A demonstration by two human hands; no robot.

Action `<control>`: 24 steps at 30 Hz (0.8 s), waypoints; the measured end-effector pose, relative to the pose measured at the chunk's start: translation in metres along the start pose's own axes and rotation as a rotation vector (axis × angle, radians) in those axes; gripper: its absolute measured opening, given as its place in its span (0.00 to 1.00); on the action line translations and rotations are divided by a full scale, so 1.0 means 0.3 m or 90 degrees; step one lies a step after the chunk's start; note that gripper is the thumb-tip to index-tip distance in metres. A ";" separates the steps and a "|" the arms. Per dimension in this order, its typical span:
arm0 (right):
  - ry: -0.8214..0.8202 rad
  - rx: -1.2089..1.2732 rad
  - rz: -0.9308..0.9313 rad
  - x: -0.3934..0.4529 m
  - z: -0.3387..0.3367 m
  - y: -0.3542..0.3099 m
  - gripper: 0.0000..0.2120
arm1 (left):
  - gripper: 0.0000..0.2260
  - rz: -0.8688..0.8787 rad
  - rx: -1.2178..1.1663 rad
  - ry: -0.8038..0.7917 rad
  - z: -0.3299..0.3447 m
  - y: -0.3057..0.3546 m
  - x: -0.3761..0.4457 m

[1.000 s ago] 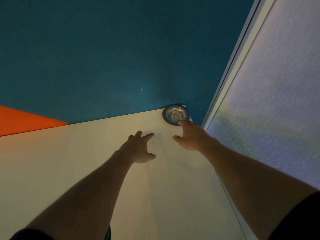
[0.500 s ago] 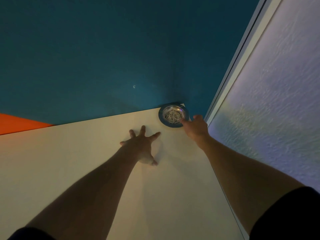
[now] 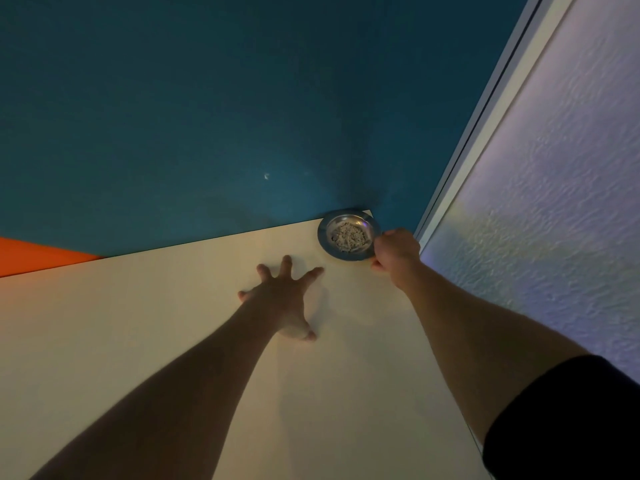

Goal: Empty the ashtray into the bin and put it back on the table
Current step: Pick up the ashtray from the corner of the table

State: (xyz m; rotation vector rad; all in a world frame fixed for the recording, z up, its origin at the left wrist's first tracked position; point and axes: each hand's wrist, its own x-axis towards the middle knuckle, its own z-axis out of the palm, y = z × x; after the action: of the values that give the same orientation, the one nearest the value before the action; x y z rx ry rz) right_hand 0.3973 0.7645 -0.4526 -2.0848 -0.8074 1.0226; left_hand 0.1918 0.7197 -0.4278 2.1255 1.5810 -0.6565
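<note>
Ashtray (image 3: 349,234): round, shallow, shiny metal with a broad flat rim, parked in the far right corner of the tabletop (image 3: 166,341), hard by the teal wall (image 3: 242,98) and just short of the white window frame (image 3: 485,109). No long axis to speak of; a disc, so graspable from any side. Grey, crumbly ash with pale bits heaped in the middle of the bowl.

Head view, right side: right hand (image 3: 394,249) curled at the near right edge of the rim, fingers (image 3: 380,241) bunched narrow and touching the metal, apparently pinching it; thumb mostly hidden below, so grip not fully confirmed. Dish flat on the tabletop, not yet lifted.

Head view, left side: left hand (image 3: 282,301) spread wide and flat on the tabletop, near the ashtray but apart from it, holding nothing, probably bracing the reach.

Tabletop smooth, matt, cream. Frosted, rippled window pane (image 3: 554,202) close on the right; orange patch (image 3: 31,254) far left. No bin in sight.

Judgement: lift best kept level, since loose ash would likely spill at any tilt, and little room left between wall and frame.
</note>
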 end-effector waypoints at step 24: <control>-0.011 0.046 0.002 -0.060 -0.043 -0.008 0.06 | 0.47 -0.020 -0.114 0.045 0.011 -0.013 0.006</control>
State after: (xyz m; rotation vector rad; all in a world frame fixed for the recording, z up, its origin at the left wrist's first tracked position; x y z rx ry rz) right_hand 0.3985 0.7484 -0.4370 -2.0203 -0.7640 1.0572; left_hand 0.1881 0.7202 -0.4316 2.0153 1.6471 -0.4359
